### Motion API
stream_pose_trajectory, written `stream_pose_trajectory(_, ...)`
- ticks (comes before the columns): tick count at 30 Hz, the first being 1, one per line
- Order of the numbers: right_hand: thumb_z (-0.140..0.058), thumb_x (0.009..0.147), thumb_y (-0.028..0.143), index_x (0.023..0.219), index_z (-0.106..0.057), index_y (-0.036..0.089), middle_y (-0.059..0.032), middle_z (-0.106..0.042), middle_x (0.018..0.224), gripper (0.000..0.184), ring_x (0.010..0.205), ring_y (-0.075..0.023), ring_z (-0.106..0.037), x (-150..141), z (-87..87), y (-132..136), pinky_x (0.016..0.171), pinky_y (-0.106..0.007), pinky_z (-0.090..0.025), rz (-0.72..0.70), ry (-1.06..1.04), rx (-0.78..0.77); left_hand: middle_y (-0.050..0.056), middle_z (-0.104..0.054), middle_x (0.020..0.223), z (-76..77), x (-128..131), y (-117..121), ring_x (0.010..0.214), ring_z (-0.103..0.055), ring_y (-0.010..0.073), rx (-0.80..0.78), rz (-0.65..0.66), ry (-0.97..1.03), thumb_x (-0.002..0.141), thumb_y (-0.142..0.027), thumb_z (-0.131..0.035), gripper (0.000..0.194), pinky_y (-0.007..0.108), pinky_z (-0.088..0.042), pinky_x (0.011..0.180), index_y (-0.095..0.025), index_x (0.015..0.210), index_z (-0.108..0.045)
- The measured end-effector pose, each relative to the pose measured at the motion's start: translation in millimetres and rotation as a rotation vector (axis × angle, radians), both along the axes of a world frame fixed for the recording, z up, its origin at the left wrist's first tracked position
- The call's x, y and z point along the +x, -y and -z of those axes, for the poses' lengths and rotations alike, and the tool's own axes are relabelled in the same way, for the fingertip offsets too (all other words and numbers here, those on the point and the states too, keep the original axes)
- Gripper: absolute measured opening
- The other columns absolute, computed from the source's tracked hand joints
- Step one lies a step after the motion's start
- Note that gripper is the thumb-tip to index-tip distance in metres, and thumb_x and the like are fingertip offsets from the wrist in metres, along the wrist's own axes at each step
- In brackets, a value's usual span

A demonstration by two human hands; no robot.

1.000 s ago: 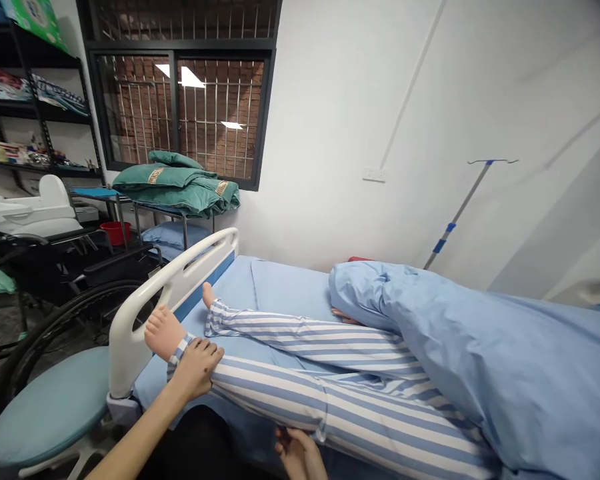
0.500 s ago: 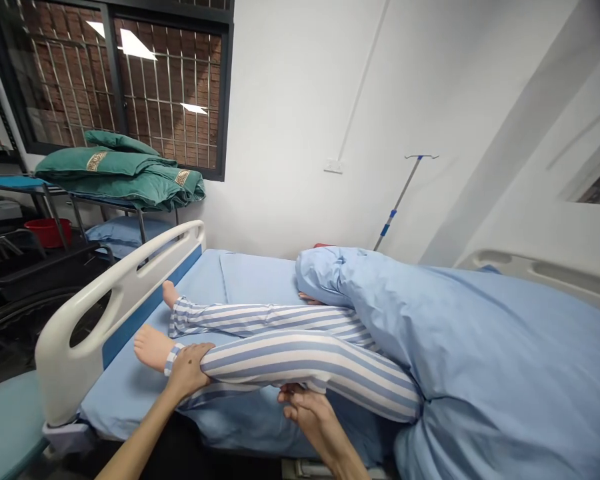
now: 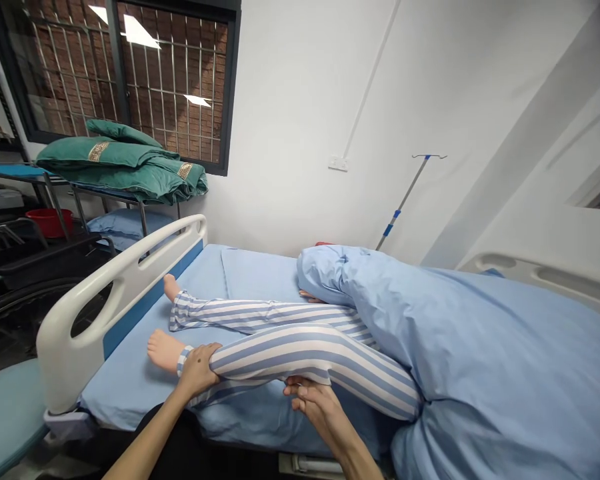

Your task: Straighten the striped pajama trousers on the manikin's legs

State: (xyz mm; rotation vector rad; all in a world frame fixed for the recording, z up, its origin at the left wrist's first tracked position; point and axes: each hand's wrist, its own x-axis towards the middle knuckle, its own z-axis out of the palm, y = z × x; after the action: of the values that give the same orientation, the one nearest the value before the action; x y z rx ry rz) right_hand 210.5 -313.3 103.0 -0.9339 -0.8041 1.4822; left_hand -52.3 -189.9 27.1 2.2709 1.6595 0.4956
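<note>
The left hand (image 3: pixel 196 371) closes over the striped cotton shin of a mannequin's raised leg (image 3: pixel 300 357), just above the smooth bare foot (image 3: pixel 162 351). The right hand (image 3: pixel 313 404) cups beneath the bent knee, apparently gripping, though its fingers are partly hidden. A creased blue quilt (image 3: pixel 480 347) covers the thigh's upper end, well apart from the white moulded bed rail (image 3: pixel 130 261).

No readable lettering anywhere, it seems.

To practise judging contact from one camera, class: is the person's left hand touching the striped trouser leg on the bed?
Touching: the head view shows the left hand wrapped over the striped trouser leg near the foot, its fingers resting on the fabric with no gap.
</note>
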Motion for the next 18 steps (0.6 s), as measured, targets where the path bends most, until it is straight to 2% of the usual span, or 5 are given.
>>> stream_pose_trajectory(10, -0.072, 0.058, 0.034, 0.079, -0.064, 0.015, -0.008, -0.061, 0.083, 0.03, 0.076, -0.0226, -0.058, -15.8, 34.3, 1.6, 0.057, -0.029, -0.04, 0.086, -0.057, -0.075, 0.002, -0.06, 0.109, -10.9, -24.9, 10.4, 0.101, -0.05, 0.0212, 0.048, 0.024, -0.063, 0.053, -0.018, -0.054, 0.054, 0.031, -0.032, 0.088, -0.024, 0.106, -0.054)
stream_pose_trajectory(14, -0.071, 0.06, 0.033, 0.078, -0.063, 0.016, -0.0062, -0.061, 0.081, 0.026, 0.075, -0.0206, -0.057, -27.1, 45.4, 0.8, 0.058, -0.029, -0.04, 0.031, -0.098, -0.106, 0.004, -0.059, 0.108, -24.3, -42.1, 10.7, 0.101, -0.049, 0.0226, 0.112, 0.036, -0.116, 0.055, -0.015, -0.052, 0.054, 0.033, -0.03, 0.088, -0.023, 0.108, -0.054)
stream_pose_trajectory(18, -0.071, 0.06, 0.03, 0.073, -0.062, 0.017, -0.0038, -0.061, 0.077, 0.02, 0.071, -0.0174, -0.057, -44.5, 65.2, -3.7, 0.057, -0.027, -0.038, 0.02, -0.212, -0.144, 0.004, -0.06, 0.101, -41.1, -59.3, 16.2, 0.098, -0.048, 0.0234, 0.156, 0.052, -0.201, 0.058, -0.013, -0.049, 0.05, 0.035, -0.029, 0.087, -0.023, 0.106, -0.054)
